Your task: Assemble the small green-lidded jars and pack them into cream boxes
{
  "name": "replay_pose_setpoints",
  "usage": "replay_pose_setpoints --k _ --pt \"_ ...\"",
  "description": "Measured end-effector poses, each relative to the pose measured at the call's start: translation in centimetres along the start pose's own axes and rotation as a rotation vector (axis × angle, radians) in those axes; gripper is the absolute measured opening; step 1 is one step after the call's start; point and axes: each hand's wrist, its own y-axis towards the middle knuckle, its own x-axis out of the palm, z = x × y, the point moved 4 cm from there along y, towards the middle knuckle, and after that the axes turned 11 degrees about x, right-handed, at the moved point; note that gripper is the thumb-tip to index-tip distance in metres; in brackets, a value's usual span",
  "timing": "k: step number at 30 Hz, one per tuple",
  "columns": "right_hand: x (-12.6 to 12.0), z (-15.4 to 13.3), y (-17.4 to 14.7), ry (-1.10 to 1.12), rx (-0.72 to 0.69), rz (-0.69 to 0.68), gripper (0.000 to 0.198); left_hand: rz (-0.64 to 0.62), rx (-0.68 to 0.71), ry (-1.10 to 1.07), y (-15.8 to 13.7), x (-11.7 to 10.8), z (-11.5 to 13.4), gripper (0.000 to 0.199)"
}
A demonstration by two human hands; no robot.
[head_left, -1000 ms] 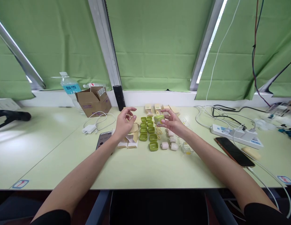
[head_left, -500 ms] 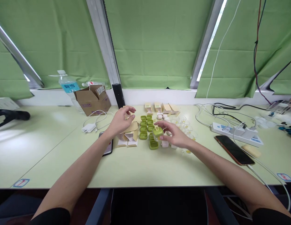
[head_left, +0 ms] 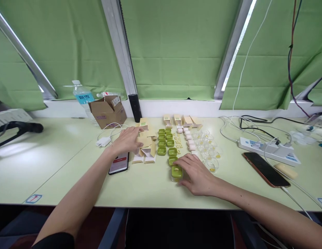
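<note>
Green-lidded, clear-walled square container (head_left: 177, 173) upright on pale green tabletop (head_left: 140, 190), lower centre of frame, just in front of open green square tubs (head_left: 170, 143). Right hand (head_left: 197, 174) curved around container's right side; cannot tell whether clasping or released. Left of centre, left hand (head_left: 126, 140) at beige cardboard boxes (head_left: 149, 149), grip likewise unclear.

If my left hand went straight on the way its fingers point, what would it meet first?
Likely the cream cartons just ahead of your left hand; depth leaves unclear whether it already touches them.
</note>
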Motion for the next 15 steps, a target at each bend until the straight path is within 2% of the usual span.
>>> replay_pose_setpoints --k 3,6,8,10,15 --pt "-1.1 0.0 0.0 0.061 -0.037 0.045 0.067 -0.032 0.013 0.002 0.1 0.1 -0.3 0.067" --pt "-2.8 0.5 0.5 0.152 -0.067 0.149 0.059 -0.031 0.033 -0.014 0.0 -0.3 -0.1 0.06" --pt "-3.9 1.2 1.3 0.224 -0.054 0.227 0.052 0.09 0.054 -0.017 0.1 -1.1 0.5 0.05" --pt "-4.8 1.9 2.4 0.309 -0.013 0.287 0.047 0.261 0.105 -0.011 0.2 -2.1 1.5 0.046" --pt "-5.4 2.9 5.7 0.522 0.079 0.312 0.039 0.547 0.297 -0.009 1.5 -3.3 5.5 0.054"
